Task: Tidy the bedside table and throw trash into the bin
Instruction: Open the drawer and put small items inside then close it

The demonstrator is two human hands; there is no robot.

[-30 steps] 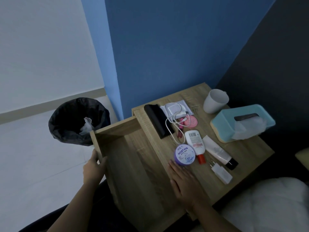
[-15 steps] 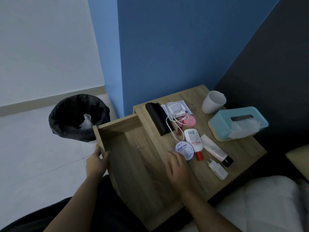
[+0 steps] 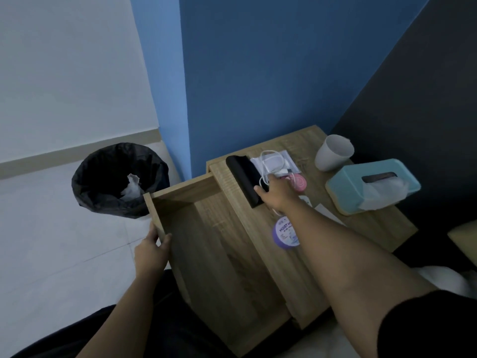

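Observation:
The wooden bedside table (image 3: 374, 229) has its drawer (image 3: 206, 244) pulled out towards the left. My left hand (image 3: 152, 251) grips the drawer's outer panel. My right hand (image 3: 277, 193) reaches across the tabletop, thumb on the near end of a black case (image 3: 241, 171), fingers spread over a white cable with its charger (image 3: 271, 161); nothing looks lifted. A pink round tin (image 3: 299, 183) lies just beyond the hand. A purple-lidded jar (image 3: 282, 232) shows beside my forearm, which hides the other small items. The black-lined bin (image 3: 103, 177) stands on the floor at left, with crumpled tissue (image 3: 133, 186) inside.
A white cup (image 3: 334, 152) stands at the back of the table, a teal tissue box (image 3: 371, 183) to its right. Blue wall rises directly behind. White bedding (image 3: 444, 282) and a yellowish pillow (image 3: 464, 237) lie at the right. The drawer looks empty inside.
My right hand has moved from beside the purple jar up to the black case and white cable. My left hand keeps its hold on the drawer.

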